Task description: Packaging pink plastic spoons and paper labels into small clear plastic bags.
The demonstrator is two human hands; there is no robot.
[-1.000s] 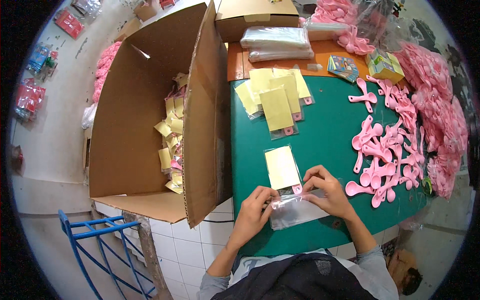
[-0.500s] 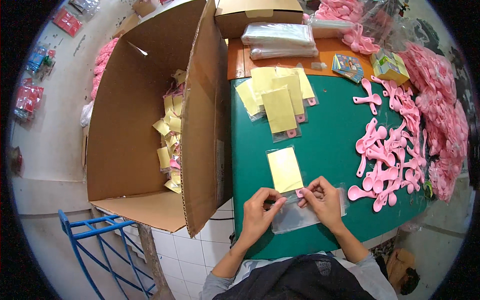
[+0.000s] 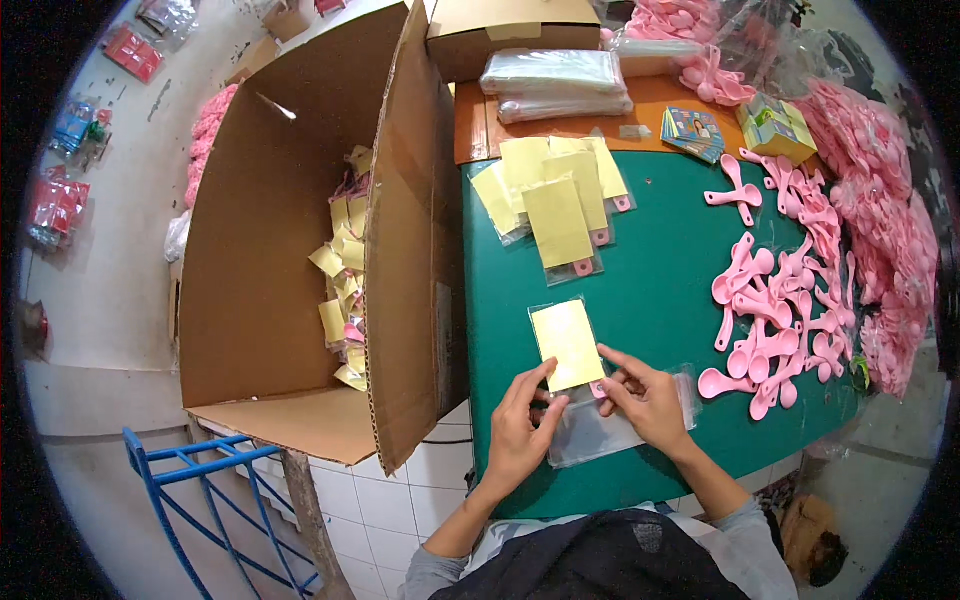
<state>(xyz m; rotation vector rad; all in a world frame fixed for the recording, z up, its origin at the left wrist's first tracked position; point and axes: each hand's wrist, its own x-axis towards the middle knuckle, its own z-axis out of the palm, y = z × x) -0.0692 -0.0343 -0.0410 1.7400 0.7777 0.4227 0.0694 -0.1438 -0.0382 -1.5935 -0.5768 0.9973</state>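
Observation:
A clear plastic packet with a yellow card [image 3: 568, 344] inside lies before me. The pink handle end of a spoon [image 3: 599, 389] shows at its lower right corner. My left hand [image 3: 525, 415] grips the packet's lower left edge, index finger along the side and thumb at the bottom. My right hand [image 3: 647, 408] pinches the lower right edge, its thumb close to the pink handle. Flat clear plastic bags [image 3: 597, 437] lie under and between my hands. Farther up the table, several packets with yellow cards [image 3: 558, 222] overlap in a pile, pink handle ends sticking out below.
Loose pink measuring spoons [image 3: 765, 345] are heaped on the right of the green table [image 3: 650, 250], beside bagged spoons [image 3: 880, 230]. A tall cardboard box [image 3: 280, 250] on the left holds more packets. Plastic sleeves [image 3: 555, 75], cards [image 3: 695, 133] and a small yellow box [image 3: 777, 132] sit at the back.
Both hands' index fingers have moved up from the packet's bottom edge to its sides. The packet has shifted very slightly left. The view has tilted a little.

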